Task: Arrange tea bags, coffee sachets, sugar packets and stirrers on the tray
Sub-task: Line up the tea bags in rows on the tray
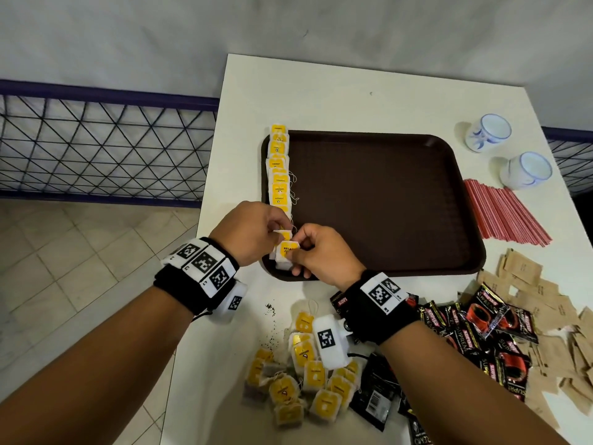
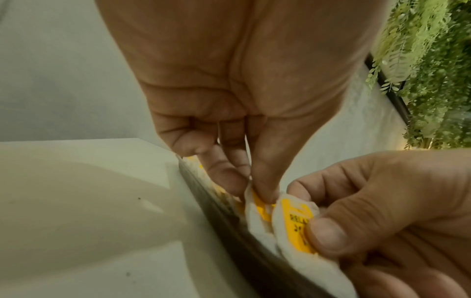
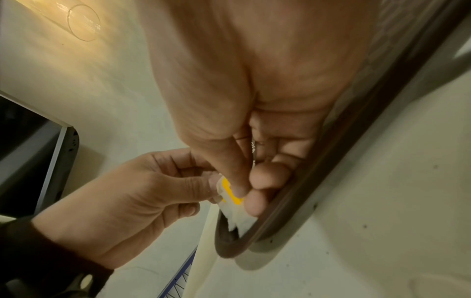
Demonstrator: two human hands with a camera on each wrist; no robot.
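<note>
Yellow-tagged tea bags [image 1: 279, 175] lined the brown tray's [image 1: 378, 200] left edge on the white table [image 1: 337, 97]. Left hand [image 1: 253, 231] and right hand [image 1: 321, 255] each pinched one soft bag [image 2: 293, 227] at the near corner. Only the head view showed the loose bags, black sachets [image 1: 500, 332], tan packets [image 1: 526, 284] and red stirrers [image 1: 503, 213].

tea bags [image 1: 279, 175]: yellow-tagged row, tray [image 1: 385, 203] left edge | stirrers [image 1: 503, 213]: red, right of tray

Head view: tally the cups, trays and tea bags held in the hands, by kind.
Cups: 2, far cup and near cup.
Trays: 1, brown tray.
Held tea bags: 2, upper tea bag pinched by left hand, lower tea bag by right hand.
Total: 5.
</note>
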